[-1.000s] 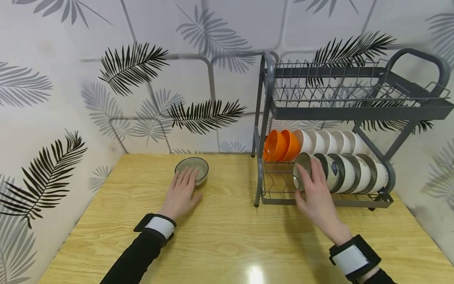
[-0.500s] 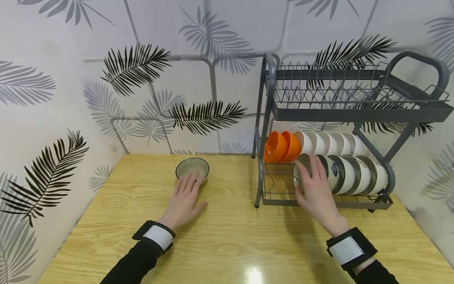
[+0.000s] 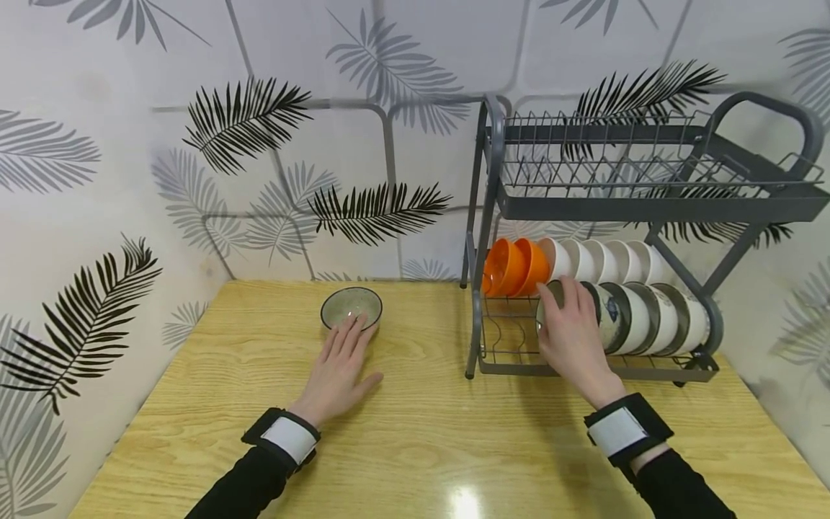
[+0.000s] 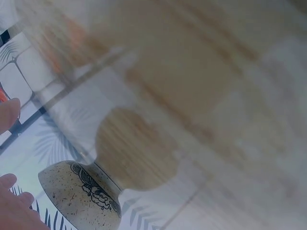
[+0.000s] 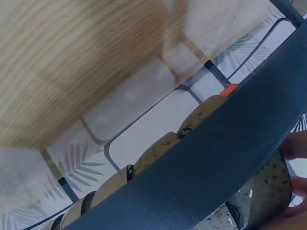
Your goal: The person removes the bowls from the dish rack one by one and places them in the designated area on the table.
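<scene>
In the head view, a small speckled bowl (image 3: pixel 346 304) with a dark rim stands on the table at the back left. My left hand (image 3: pixel 332 378) has straight fingers reaching to its near rim; whether they touch it I cannot tell. The left wrist view shows that bowl's (image 4: pixel 79 196) patterned side beside the fingertips (image 4: pixel 24 197). My right hand (image 3: pixel 573 349) grips the leftmost front bowl in the rack's lower tier. That speckled bowl (image 5: pixel 268 187) shows in the right wrist view with fingers over its rim; the hand mostly hides it in the head view.
The dark grey two-tier dish rack (image 3: pixel 648 209) stands on the wooden table (image 3: pixel 415 447) at right. Several dark-rimmed bowls (image 3: pixel 638 317) stand to the right of the gripped one. Behind them are orange bowls (image 3: pixel 533 267) and several white bowls (image 3: pixel 606 261). A patterned wall closes the back.
My left hand has drawn back slightly from over the left bowl toward its near rim. The right hand and wrist have shifted a little left at the leftmost rack bowl.
</scene>
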Demonstrator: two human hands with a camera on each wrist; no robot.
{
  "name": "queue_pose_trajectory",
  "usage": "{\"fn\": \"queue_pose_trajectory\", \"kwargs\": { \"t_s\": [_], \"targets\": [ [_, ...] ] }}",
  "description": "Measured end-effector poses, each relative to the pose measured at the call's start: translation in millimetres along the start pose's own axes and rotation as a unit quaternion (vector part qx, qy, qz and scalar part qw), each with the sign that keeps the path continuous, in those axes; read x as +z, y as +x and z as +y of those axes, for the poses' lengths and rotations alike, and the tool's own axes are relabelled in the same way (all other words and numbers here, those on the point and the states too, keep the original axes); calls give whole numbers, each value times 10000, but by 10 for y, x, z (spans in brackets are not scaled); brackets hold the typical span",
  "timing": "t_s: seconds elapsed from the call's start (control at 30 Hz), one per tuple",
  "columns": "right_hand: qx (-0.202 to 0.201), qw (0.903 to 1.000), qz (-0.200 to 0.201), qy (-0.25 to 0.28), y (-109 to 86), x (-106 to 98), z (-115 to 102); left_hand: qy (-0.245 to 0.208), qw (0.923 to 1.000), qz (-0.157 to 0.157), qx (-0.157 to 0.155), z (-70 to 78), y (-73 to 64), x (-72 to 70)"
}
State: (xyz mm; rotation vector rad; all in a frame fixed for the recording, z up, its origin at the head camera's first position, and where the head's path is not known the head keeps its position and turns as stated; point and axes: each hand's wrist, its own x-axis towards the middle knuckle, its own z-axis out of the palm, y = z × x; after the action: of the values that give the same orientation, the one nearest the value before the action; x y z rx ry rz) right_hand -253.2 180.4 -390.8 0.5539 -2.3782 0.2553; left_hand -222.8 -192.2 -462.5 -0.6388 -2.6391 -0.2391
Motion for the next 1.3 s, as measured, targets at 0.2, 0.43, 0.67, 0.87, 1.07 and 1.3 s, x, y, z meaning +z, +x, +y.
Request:
{"fn": "queue_pose_trajectory", "kwargs": {
  "t_s": [0.2,0.43,0.67,0.87,1.07,1.3],
  "targets": [
    [56,9998,-55,-178,79,49,19,-59,10000,-64,-12,15,-26,-20],
    [296,9987,-271,-313,146,68,18,-73,10000,36,49,11,-48,-21],
    [417,9974,-451,-367,229,63,24,-43,9998,190,105,-10,-52,-19],
    [503,9965,-497,-455,274,81,42,23,9998,161,105,-7,-57,-28],
    [568,9960,-433,-535,321,107,73,11,10000,69,65,7,-66,-43],
    [653,9965,-229,-478,325,124,79,-18,9999,117,82,16,-71,-58]
  ]
}}
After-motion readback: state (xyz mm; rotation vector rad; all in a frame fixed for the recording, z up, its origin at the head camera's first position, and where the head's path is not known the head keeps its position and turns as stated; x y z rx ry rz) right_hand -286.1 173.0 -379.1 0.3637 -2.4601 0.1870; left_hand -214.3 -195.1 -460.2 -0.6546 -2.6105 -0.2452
